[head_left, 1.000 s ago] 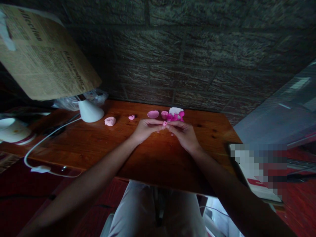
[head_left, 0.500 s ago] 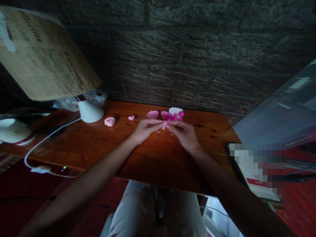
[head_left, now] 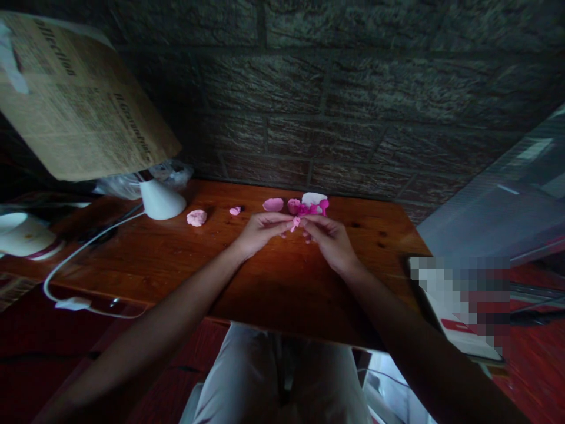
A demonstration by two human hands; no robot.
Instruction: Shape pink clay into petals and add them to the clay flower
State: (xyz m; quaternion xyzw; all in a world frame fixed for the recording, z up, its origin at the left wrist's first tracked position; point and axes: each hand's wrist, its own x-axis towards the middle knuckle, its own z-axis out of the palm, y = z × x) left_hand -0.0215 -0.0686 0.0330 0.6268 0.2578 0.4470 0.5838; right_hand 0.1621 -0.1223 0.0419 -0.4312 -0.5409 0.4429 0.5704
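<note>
A small piece of pink modelling clay is pinched between my two hands above the wooden table. My left hand grips it from the left with thumb and forefinger. From the right, the closed fingertips of my right hand hold it too. Just behind my hands lie a flat pink clay disc, a darker pink lump and bright magenta pieces. A whitish pink flat piece is behind the magenta ones. Further left sit a small pink lump and a larger pale pink one.
A lamp with a newsprint shade and white base stands at the left, its white cord trailing over the table edge. A white cup lies far left. A stone wall backs the wooden table.
The pink clay between my fingertips has turned slightly, and the right fingers have shifted a little. Everything else stays in place.
</note>
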